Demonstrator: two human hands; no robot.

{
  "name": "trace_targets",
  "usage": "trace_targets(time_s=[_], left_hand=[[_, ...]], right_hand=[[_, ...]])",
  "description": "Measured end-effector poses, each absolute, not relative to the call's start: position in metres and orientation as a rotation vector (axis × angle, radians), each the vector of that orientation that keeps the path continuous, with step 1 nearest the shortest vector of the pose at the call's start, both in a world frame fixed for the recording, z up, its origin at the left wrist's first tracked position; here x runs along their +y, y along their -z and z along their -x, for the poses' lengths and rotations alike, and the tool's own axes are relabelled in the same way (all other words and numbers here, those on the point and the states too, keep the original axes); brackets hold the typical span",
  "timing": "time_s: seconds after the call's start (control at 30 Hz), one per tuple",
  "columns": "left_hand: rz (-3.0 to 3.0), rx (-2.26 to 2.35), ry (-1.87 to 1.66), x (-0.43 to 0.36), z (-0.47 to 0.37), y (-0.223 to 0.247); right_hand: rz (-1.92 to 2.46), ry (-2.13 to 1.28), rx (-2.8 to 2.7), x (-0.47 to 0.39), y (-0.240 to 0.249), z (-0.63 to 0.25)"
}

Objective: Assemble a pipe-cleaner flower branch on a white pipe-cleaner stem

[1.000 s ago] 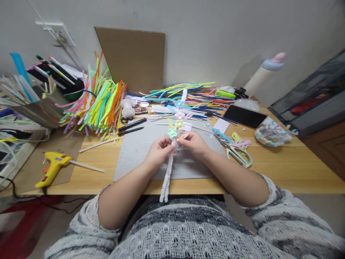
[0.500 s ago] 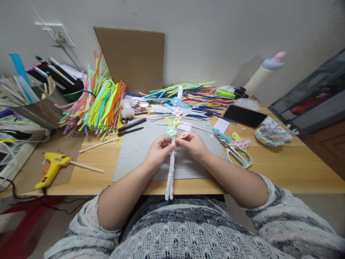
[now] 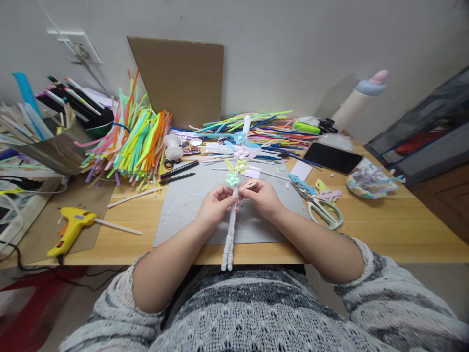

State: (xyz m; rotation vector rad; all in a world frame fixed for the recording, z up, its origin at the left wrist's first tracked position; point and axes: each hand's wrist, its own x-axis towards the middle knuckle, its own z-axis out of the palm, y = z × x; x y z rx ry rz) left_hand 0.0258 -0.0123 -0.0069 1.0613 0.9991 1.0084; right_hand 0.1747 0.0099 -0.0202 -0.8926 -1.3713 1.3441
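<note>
Between the thumb and fingers of my left hand is a white fuzzy pipe-cleaner stem, upright with a slight tilt, its lower end split in two. Up its length sit a mint green flower, a yellow flower, a pink flower and a blue flower, with small leaf-like loops. My right hand pinches a small peach-coloured loop against the stem just below the green flower. The fingertips hide where loop and stem meet.
A grey cutting mat lies under my hands. Scissors and a phone are to the right. At left rests a yellow glue gun; bundled pipe cleaners stand behind it. Loose pipe cleaners line the wall.
The stem has tilted slightly: its lower ends have swung a little to the left and its top a little to the right. Both hands keep their places and their grip.
</note>
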Motion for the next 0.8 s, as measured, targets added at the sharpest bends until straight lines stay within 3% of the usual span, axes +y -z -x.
trace_targets(time_s=[0.53,0.8], left_hand=[[-1.055,0.948,-1.125,-0.0135,-0.0265,0.0089],[-1.068,0.927,-1.182,-0.0125,-0.0287,0.0125]], right_hand=[[0.868,-1.297,-1.431,0.0099,0.0196,-0.1743],[0.844,-1.514,-1.342,0.0125,0.0208,-0.174]])
